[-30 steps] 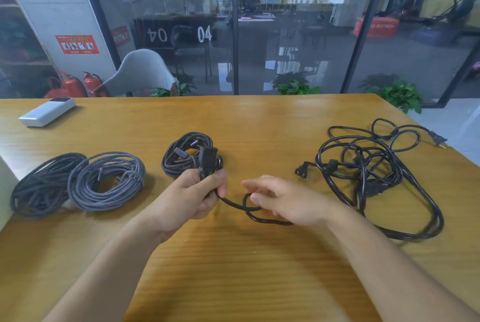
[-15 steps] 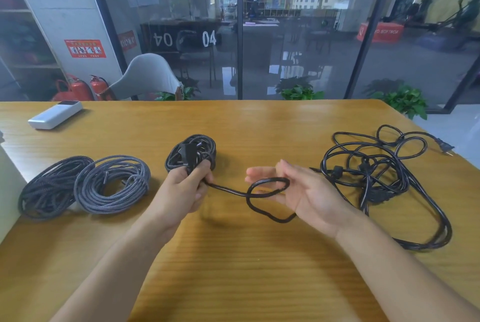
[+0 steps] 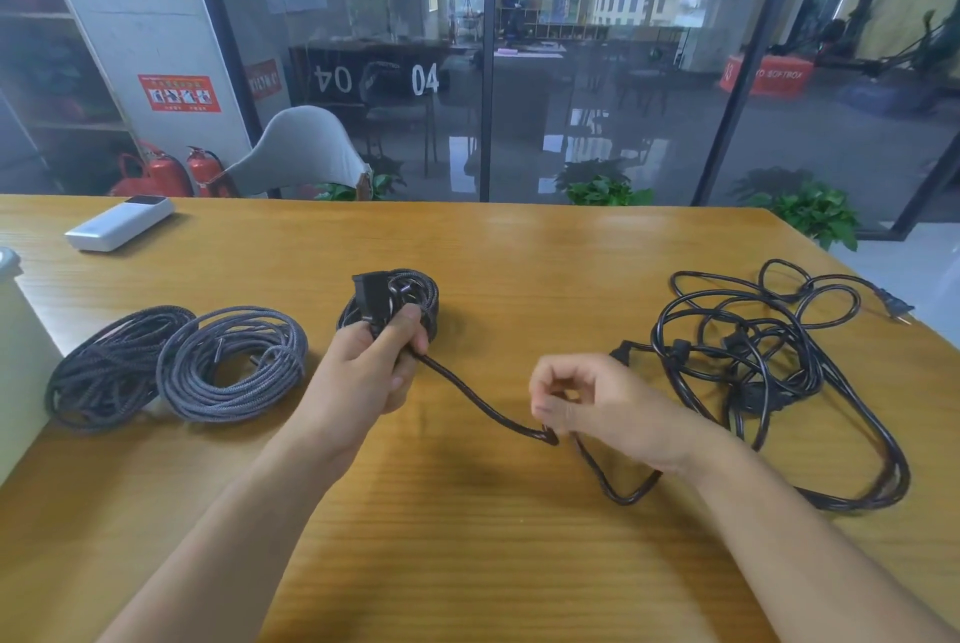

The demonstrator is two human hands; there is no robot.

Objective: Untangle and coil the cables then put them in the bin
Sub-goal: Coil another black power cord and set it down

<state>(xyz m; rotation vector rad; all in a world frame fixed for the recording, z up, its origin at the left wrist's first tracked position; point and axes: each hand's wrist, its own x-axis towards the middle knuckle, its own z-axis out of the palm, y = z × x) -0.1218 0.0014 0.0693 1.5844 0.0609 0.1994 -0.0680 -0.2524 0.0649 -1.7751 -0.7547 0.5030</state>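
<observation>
My left hand [image 3: 363, 372] grips a black plug [image 3: 370, 298] and its black cable [image 3: 478, 403] in front of a small dark braided coil [image 3: 421, 294] at mid-table. The cable runs right to my right hand [image 3: 587, 403], whose curled fingers pinch it, then loops under my wrist toward a tangled heap of black power cables [image 3: 769, 367] at the right. Two braided coils lie at the left: a dark one [image 3: 104, 372] and a grey one [image 3: 234, 362]. A white bin [image 3: 15, 346] shows only at the left edge.
A white power bank [image 3: 119, 222] lies at the table's far left. The wooden table [image 3: 467, 538] ends at the right near a loose two-pin plug [image 3: 894, 306]. A grey chair [image 3: 301, 151] and glass wall stand beyond the far edge.
My right hand went from open palm with a loop across it to fingers curled, pinching the cable lower down. The loop is gone and the cable is stretched between both hands.
</observation>
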